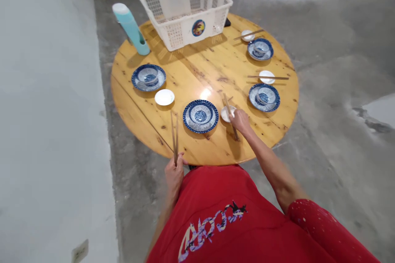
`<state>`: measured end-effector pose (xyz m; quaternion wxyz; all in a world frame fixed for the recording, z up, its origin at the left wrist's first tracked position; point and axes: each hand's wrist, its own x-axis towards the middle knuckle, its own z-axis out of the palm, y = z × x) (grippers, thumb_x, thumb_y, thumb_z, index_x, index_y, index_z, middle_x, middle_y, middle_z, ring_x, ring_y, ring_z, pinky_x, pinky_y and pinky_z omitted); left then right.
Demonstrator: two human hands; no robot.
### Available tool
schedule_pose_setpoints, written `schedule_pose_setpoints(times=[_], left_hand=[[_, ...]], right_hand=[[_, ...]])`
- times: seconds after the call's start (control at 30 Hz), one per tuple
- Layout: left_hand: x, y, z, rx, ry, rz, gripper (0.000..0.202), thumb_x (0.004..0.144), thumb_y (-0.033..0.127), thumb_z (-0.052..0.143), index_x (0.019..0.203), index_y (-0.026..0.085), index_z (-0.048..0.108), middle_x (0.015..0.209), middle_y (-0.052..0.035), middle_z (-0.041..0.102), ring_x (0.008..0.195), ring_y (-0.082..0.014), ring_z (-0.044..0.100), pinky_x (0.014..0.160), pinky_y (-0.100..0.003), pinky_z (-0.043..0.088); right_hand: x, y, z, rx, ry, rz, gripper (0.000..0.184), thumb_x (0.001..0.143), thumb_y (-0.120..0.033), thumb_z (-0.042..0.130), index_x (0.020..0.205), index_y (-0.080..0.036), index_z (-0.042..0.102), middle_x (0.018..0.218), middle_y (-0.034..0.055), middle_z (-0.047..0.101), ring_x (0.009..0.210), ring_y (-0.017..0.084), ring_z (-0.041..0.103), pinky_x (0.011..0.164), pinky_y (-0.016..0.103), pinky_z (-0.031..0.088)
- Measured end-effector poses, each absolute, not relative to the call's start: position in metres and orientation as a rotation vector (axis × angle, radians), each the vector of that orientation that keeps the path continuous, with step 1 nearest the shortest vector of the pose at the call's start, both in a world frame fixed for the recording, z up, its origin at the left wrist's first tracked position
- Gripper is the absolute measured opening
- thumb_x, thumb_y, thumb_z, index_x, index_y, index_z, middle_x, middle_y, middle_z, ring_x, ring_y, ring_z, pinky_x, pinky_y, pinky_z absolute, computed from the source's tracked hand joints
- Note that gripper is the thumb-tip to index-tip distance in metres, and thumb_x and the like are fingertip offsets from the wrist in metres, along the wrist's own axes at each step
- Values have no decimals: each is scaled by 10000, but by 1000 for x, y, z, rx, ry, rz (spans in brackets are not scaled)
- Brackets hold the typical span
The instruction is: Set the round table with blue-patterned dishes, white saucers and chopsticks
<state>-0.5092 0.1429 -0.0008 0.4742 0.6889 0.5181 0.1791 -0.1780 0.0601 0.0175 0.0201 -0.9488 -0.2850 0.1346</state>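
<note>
My left hand (174,172) is closed round the ends of a pair of wooden chopsticks (174,135) that point up over the near edge of the round wooden table (197,74). My right hand (240,121) rests, fingers curled, on another pair of chopsticks (227,104) lying across a small white dish (226,114). A blue patterned plate with a bowl (200,116) sits just left of that dish. A second small white dish (164,97) lies between the left-hand chopsticks and the far-left place setting (148,77).
Two more blue settings (264,97) (260,49) sit on the right, each with a white dish and chopsticks. A white plastic basket (185,8) and a teal bottle (131,28) stand at the table's far side. Concrete floor surrounds the table; a grey wall is on the left.
</note>
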Motion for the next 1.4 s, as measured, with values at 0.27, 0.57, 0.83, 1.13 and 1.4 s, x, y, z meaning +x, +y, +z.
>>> schedule_pose_setpoints(times=[0.27, 0.57, 0.83, 1.13, 1.4], left_hand=[[-475, 143, 34, 1249, 944, 393, 471, 898, 580, 484, 951, 141, 647, 637, 3, 628, 390, -55, 331, 413, -205, 244], [-461, 140, 53, 1086, 656, 224, 462, 887, 584, 535, 908, 129, 613, 613, 6, 616, 375, -27, 304, 391, -187, 163], [-483, 148, 49, 982, 583, 120, 481, 881, 593, 538, 945, 127, 636, 581, 9, 615, 349, -42, 306, 373, -182, 273], [-509, 171, 25, 1384, 813, 348, 492, 876, 567, 544, 1116, 160, 679, 1044, -105, 725, 921, -187, 665, 806, -279, 515], [-557, 197, 4, 1412, 1174, 616, 453, 934, 492, 455, 1195, 163, 625, 1164, -124, 690, 1030, -216, 667, 901, -352, 530]], right_hand=[[-243, 72, 58, -2043, -763, 695, 349, 869, -470, 566, 873, -162, 728, 666, 45, 673, 585, 180, 592, 565, 274, 436], [-305, 106, 73, -1316, -533, 1159, 425, 702, -560, 763, 808, -151, 718, 580, -33, 571, 451, 63, 442, 439, 205, 322], [-313, 109, 68, -1263, -509, 1239, 388, 686, -520, 796, 780, -152, 719, 601, -32, 579, 449, 51, 444, 429, 197, 317], [-333, 115, 76, -1564, -800, 828, 353, 873, -508, 625, 728, -187, 642, 589, -8, 567, 500, 123, 515, 520, 267, 426], [-344, 121, 40, -1957, -1185, 226, 307, 977, -387, 434, 881, -195, 653, 848, 98, 639, 858, 222, 611, 794, 344, 480]])
